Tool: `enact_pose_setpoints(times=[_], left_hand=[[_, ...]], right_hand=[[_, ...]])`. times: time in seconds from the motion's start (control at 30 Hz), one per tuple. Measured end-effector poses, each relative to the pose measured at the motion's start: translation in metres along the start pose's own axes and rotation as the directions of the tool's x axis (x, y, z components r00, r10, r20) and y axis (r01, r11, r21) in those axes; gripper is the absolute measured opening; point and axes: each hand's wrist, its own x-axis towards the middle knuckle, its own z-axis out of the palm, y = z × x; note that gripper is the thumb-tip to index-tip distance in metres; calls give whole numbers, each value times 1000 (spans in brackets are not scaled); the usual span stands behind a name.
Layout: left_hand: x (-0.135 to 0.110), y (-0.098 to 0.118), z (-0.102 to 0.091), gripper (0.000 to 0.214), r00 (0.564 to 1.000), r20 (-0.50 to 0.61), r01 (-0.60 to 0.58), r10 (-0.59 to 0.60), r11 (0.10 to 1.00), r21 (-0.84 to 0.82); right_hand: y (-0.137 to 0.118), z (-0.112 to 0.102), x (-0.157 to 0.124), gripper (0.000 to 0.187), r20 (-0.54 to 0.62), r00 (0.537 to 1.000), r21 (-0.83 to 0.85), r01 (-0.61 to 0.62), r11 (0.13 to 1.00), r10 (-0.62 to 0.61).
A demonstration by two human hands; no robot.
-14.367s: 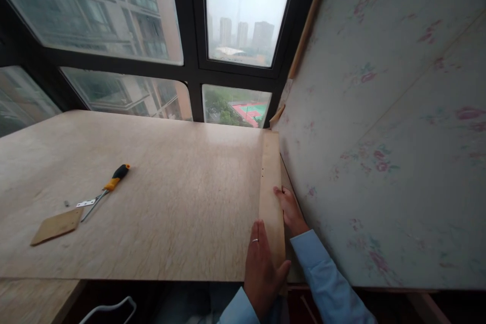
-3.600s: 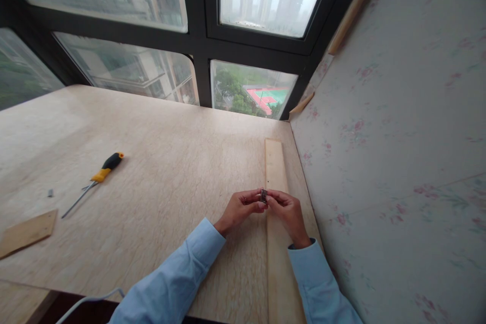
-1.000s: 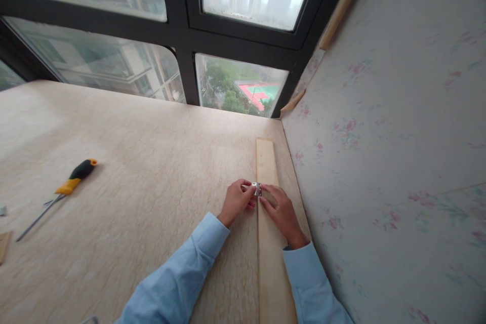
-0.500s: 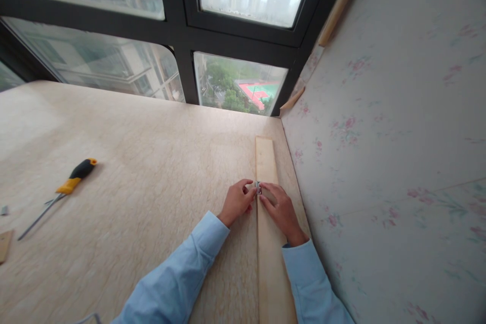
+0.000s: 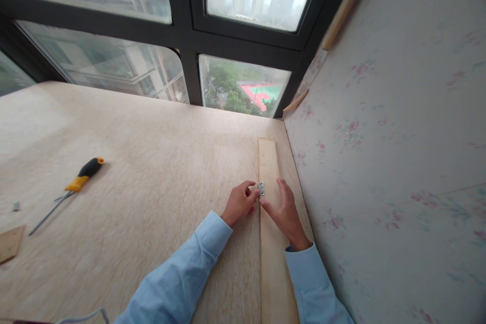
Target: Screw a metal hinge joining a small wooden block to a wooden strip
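A small metal hinge point(image 5: 261, 189) lies at the left edge of a long pale wooden board point(image 5: 269, 162), with screw holes showing in its leaf. My left hand point(image 5: 240, 203) pinches the hinge's left side between thumb and fingers, beside the board. Over the board, just right of the hinge, my right hand point(image 5: 284, 212) has its thumb and fingers spread apart with nothing between them. Its thumb tip is close below the hinge, and its fingers reach to the board's right edge.
A yellow and black screwdriver point(image 5: 78, 182) lies on the marble-patterned surface point(image 5: 163, 172) to the left. Near it are a small grey metal piece point(image 5: 15, 206) and a wooden piece point(image 5: 10, 244). A cable point(image 5: 85, 316) shows at the bottom. The flowered wall point(image 5: 379, 162) stands close on the right.
My right hand has let go of the hinge and opened, its fingers moving right across the board. My left hand stays at the hinge. The view has shifted slightly.
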Motion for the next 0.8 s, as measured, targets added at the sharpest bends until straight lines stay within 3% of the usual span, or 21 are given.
enact_pose_setpoints(times=[0.27, 0.8], left_hand=[[-2, -6, -1, 38, 1000, 0, -11, 11, 998, -65], [-35, -16, -20, 34, 998, -13, -65, 64, 993, -97]], right_hand=[[10, 17, -13, 97, 53, 997, -90, -42, 995, 47], [2, 13, -33, 95, 83, 990, -51, -113, 992, 117]])
